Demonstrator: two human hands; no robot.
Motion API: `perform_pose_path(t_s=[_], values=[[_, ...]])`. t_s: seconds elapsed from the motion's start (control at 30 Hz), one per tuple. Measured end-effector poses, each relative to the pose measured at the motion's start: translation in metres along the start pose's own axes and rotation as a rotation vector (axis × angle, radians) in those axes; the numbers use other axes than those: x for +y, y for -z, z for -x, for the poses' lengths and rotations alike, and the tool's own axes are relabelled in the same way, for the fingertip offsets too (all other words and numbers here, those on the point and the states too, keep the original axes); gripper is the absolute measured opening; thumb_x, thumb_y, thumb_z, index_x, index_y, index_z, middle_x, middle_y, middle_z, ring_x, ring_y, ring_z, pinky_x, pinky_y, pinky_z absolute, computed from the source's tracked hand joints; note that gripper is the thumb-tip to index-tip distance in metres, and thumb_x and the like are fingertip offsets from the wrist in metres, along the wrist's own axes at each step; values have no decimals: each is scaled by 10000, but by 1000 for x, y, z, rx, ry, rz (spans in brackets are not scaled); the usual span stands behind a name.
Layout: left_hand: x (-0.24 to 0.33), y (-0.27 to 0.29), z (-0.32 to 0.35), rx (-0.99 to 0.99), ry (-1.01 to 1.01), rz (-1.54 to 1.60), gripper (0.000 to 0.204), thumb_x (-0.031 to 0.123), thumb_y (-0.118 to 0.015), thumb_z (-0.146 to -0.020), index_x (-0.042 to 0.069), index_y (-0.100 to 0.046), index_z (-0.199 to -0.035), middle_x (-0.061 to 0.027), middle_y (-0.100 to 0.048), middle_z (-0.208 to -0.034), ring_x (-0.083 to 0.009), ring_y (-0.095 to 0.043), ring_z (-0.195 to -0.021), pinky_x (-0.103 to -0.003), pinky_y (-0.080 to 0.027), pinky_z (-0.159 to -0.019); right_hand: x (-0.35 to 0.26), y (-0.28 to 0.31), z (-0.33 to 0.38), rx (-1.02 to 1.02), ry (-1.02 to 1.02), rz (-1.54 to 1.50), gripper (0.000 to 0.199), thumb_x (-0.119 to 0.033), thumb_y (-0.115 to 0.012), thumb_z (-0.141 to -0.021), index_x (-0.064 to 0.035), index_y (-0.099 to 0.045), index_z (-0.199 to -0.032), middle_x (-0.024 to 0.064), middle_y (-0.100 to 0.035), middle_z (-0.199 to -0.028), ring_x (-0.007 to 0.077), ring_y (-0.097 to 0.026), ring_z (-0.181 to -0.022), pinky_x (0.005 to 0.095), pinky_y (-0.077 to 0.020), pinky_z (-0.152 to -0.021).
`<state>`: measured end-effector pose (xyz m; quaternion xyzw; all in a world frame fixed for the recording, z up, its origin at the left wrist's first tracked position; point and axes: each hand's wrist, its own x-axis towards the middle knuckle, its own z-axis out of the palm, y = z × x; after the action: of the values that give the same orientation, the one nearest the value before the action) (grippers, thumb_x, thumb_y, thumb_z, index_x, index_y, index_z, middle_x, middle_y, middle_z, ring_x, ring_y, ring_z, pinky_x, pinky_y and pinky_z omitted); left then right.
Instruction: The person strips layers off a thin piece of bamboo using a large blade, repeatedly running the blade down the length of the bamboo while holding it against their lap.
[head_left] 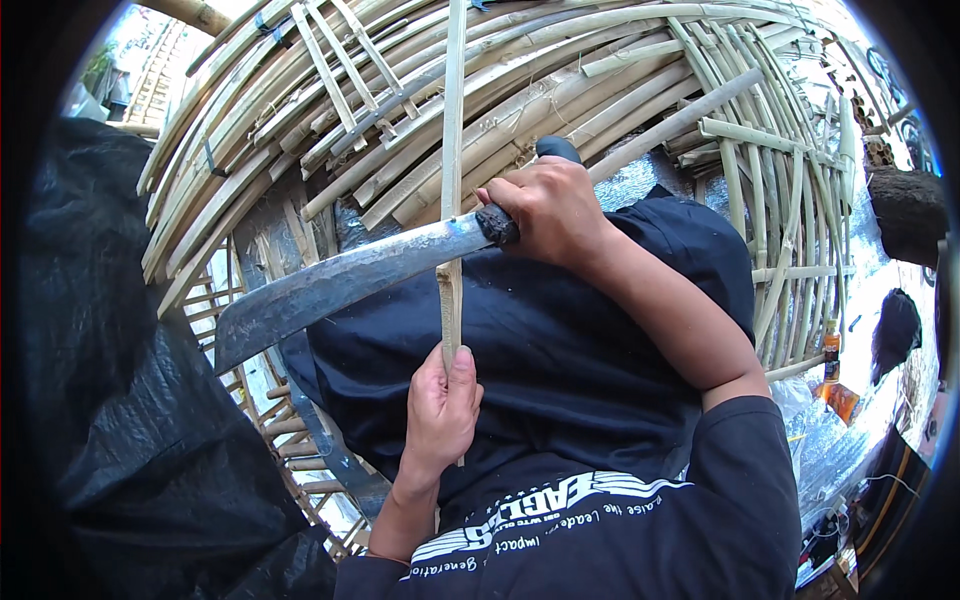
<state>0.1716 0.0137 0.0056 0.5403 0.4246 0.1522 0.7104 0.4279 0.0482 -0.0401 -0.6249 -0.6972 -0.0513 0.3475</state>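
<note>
Shirt: nearest of all, a dark long-sleeved shirt (600,540) with pale lettering fills the lower edge, and dark cloth (560,350) lies over the lap above it.
Left hand: here is the left hand (440,410), low and centre, fingers wrapped tight round the lower end of a thin bamboo strip (452,150), thumb pressed up along it.
Bamboo strip: it stands nearly upright, running from that fist straight up past the blade to the top edge of the picture.
Right hand: higher and to the right, the right hand (550,210) is clenched round the dark handle (498,225) of a big knife (340,285), forearm bare, sleeve pushed up to the elbow.
Knife: a long, broad, worn steel blade slants down to the left, and it crosses the strip just above the left hand, touching it.
Black sheet: a crumpled black plastic sheet (110,380) covers the left side.
Lattice: beneath the blade tip, a woven bamboo lattice (270,420) shows beside the lap.
Bamboo pile: beyond the hands, a great fan of split bamboo slats (560,70) curves across the whole top.
Far right: a small orange bottle (831,345) stands by the slats' edge.
</note>
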Motion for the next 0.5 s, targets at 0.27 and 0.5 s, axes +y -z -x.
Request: perform_pose_path(t_s=[0.27,0.5], values=[[-14,-2,26,-59,31,25,326,328,-452,-1116,104,-412,-882,64,-338,-567,-11,-295,-417,-207,-238,-361,63,21,-11,135,-320,160,110,-184,-731,-803,-95,-682,-762,155,-659,-669,376,-666,-637,472,-519,-581],[-17,10,19,49,-70,-152,299,291,-468,-1114,87,-443,-897,76,-352,-569,6,-335,-429,-205,-241,-378,6,6,-12,-23,-198,-70,111,-169,-717,-647,-120,-697,-744,139,-691,-698,363,-695,-683,484,-552,-672]])
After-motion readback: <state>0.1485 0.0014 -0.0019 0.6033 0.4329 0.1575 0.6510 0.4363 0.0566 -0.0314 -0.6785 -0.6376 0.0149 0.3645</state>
